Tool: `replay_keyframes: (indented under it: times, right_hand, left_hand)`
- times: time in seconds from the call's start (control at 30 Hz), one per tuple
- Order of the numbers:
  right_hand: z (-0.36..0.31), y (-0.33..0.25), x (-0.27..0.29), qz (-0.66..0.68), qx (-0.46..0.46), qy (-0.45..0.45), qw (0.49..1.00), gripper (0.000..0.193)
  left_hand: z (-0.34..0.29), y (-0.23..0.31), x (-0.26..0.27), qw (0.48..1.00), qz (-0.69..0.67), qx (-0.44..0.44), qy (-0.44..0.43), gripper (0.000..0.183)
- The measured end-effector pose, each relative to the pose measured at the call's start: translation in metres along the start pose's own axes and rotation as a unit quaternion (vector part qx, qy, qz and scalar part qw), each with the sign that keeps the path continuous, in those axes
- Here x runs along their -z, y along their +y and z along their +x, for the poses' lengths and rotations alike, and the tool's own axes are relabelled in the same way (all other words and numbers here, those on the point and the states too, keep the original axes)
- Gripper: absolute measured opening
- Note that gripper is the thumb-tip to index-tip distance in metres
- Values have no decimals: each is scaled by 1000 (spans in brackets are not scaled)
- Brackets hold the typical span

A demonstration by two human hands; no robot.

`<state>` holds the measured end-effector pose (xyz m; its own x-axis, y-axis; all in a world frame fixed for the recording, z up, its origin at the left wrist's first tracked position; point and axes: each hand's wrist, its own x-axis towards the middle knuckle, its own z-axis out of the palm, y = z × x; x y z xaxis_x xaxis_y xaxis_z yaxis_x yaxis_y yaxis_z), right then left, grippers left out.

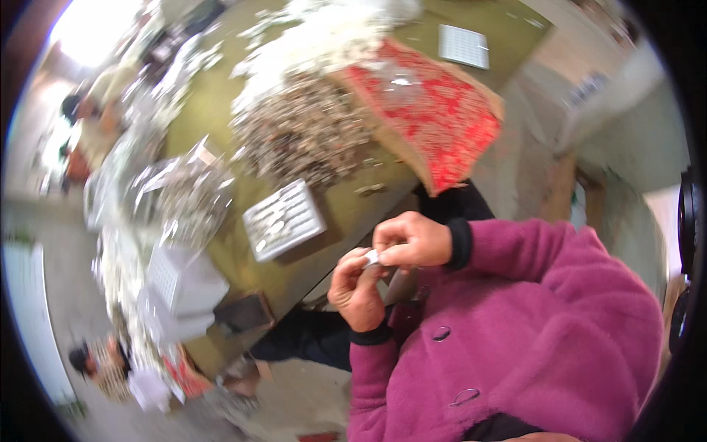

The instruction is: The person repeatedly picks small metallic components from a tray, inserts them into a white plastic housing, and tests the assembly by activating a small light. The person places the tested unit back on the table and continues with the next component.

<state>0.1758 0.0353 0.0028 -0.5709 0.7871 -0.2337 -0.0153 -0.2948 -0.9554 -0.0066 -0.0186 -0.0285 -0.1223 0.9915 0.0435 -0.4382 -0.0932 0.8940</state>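
In front of my purple coat, my left hand (357,291) and my right hand (412,239) meet with the fingertips closed. Between them they pinch a small white piece (371,258), which is too small and blurred for me to name its kind. The fingers partly cover it. Just beyond my hands, at the table's edge, sits a white compartment tray (287,221) with small pale pieces lying in part of it. Past the tray spreads a heap of small brown-grey pieces (305,129), and a few loose ones lie near its right side.
A red patterned cloth (434,110) hangs over the table edge at right. Behind it lies a white gridded tray (464,46). A whitish heap (317,51) covers the far table (213,96). Left are a filled clear bag (193,195), white trays (184,280) and other people (96,121).
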Motion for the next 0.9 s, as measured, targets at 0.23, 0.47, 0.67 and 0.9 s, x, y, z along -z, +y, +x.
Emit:
replay_keyframes:
  times: [0.23,0.47,0.67,0.9]
  right_hand:
    - [-4,-24,82,-351,286,278,847,14]
    - [47,-23,172,-557,216,349,721,12]
    - [58,-20,178,-622,136,347,688,11]
    - [55,-22,177,-528,293,405,686,9]
  left_hand:
    - [30,-3,-13,1000,3,14,-9,21]
    - [43,1,-22,999,36,39,11,22]
    - [56,9,-44,999,22,24,-21,25]
    - [65,11,-30,993,77,94,-8,16]
